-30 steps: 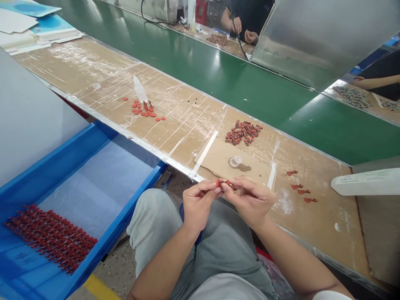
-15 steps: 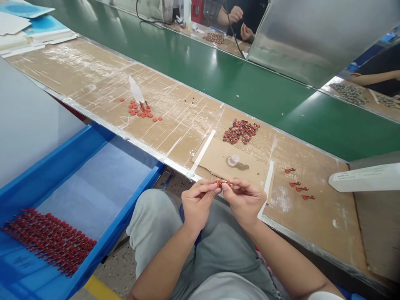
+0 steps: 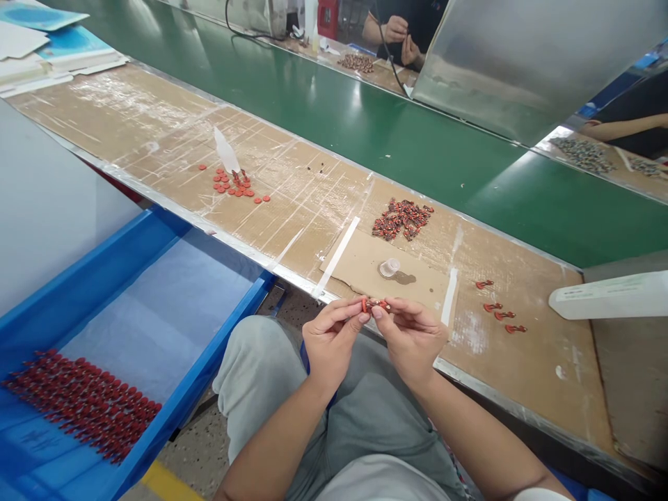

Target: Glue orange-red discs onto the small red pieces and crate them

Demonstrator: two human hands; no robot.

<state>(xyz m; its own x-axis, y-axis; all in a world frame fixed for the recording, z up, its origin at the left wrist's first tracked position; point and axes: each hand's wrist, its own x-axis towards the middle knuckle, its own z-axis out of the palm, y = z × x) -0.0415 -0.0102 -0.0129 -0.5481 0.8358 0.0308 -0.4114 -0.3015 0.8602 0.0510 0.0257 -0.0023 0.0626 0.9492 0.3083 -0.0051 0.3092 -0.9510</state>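
Close to the table's front edge, my left hand [image 3: 330,342] pinches a red disc [image 3: 364,305] between thumb and fingertips. My right hand [image 3: 413,342] grips the small dark-and-red figurine [image 3: 380,306], whose end meets the disc; the fingertips partly cover the joint. Just beyond my hands stands a small clear cup [image 3: 389,267] on a cardboard sheet [image 3: 360,261], beside a wet brown stain. A pile of similar figurines [image 3: 401,219] lies behind it. Several figurines on red bases [image 3: 504,316] lie to the right. Loose red discs [image 3: 243,188] are scattered at the left.
A blue bin [image 3: 209,292] at lower left holds rows of red-based figurines [image 3: 88,403]. A white bottle [image 3: 610,296] juts in from the right. Behind the table runs a green conveyor belt [image 3: 334,111]. Across it, a co-worker's hands [image 3: 399,38] hold something small.
My hands stay in nearly the same place, with the figurine and disc turned slightly between the fingers. Across the belt, the co-worker's hands have come closer together.
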